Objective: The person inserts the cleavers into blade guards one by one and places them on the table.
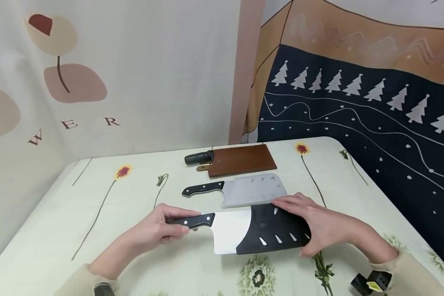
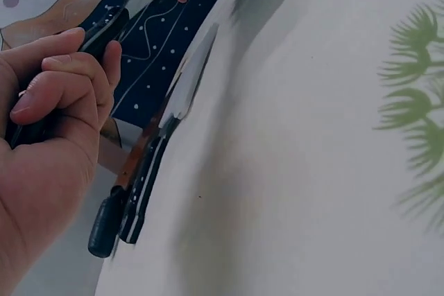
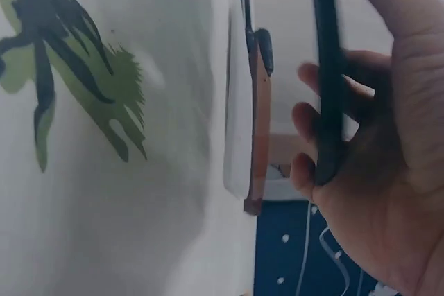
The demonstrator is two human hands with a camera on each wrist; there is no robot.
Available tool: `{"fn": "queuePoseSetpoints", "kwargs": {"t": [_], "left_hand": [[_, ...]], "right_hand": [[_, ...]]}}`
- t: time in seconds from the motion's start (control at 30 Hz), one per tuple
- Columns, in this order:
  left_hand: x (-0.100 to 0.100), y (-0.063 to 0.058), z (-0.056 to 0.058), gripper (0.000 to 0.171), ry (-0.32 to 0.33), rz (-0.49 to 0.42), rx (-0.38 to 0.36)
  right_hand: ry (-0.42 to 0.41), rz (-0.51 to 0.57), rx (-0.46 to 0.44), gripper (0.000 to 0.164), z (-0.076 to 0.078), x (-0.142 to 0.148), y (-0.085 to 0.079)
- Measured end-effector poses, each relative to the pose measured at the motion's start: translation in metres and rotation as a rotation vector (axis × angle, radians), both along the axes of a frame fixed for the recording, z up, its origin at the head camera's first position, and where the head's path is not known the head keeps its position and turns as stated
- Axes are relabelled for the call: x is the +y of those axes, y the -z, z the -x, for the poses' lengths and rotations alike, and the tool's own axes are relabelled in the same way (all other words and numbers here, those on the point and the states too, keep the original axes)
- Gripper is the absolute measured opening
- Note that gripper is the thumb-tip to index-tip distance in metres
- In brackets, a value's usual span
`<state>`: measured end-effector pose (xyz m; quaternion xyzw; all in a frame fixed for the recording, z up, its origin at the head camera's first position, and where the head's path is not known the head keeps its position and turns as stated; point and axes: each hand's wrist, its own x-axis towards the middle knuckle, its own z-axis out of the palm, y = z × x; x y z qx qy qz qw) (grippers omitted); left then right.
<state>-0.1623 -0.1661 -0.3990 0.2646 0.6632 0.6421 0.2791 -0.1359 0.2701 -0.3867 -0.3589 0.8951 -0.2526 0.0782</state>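
Note:
In the head view my left hand (image 1: 156,229) grips the black riveted handle of a cleaver (image 1: 228,232), held just above the table. A black blade cover (image 1: 260,235) with silver slots hides the outer part of the blade; bare steel shows near the handle. My right hand (image 1: 315,222) holds the cover's far end, fingers along the top edge and thumb at the lower corner. The right wrist view shows that cover (image 3: 328,88) edge-on between thumb and fingers. Curled fingers of the left hand (image 2: 59,102) wrap the handle in the left wrist view.
Behind lies a second cleaver (image 1: 203,188) with a black handle, its blade in a translucent cover (image 1: 253,191). Farther back is a brown sheath (image 1: 242,160) with a dark handle (image 1: 199,158) sticking out. A flowered cloth (image 1: 133,197) covers the table; printed curtains (image 1: 170,74) hang behind.

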Motion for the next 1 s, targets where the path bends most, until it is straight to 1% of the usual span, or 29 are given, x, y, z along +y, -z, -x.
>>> {"fn": "queuePoseSetpoints", "kwargs": {"t": [0.1, 0.23, 0.3, 0.53, 0.7, 0.77, 0.87, 1.0], "left_hand": [[-0.006, 0.000, 0.000, 0.040, 0.020, -0.001, 0.008], [-0.008, -0.002, 0.001, 0.042, 0.038, 0.027, 0.025], [-0.007, -0.003, 0.001, 0.042, 0.048, 0.036, 0.029], [-0.006, -0.007, 0.006, 0.041, 0.092, 0.037, 0.053], [-0.004, -0.009, 0.009, 0.042, 0.105, 0.070, 0.049], [-0.003, -0.008, 0.009, 0.042, 0.100, 0.070, 0.043], [0.000, -0.005, 0.009, 0.041, 0.076, 0.039, 0.022], [0.002, 0.000, 0.009, 0.041, 0.055, -0.006, 0.015]], "right_hand": [[-0.012, -0.013, 0.048, 0.112, -0.003, -0.004, 0.000], [-0.018, -0.009, 0.102, 0.109, -0.004, -0.007, 0.000], [-0.018, -0.013, 0.113, 0.108, -0.004, -0.008, 0.001], [-0.005, -0.023, 0.057, 0.106, -0.002, -0.008, -0.003], [-0.036, -0.029, -0.006, 0.105, -0.001, -0.012, -0.004], [-0.046, -0.030, -0.019, 0.106, -0.001, -0.013, -0.003], [-0.034, -0.019, -0.017, 0.106, -0.001, -0.013, -0.002], [-0.021, 0.009, 0.034, 0.106, 0.001, -0.010, -0.001]]}}
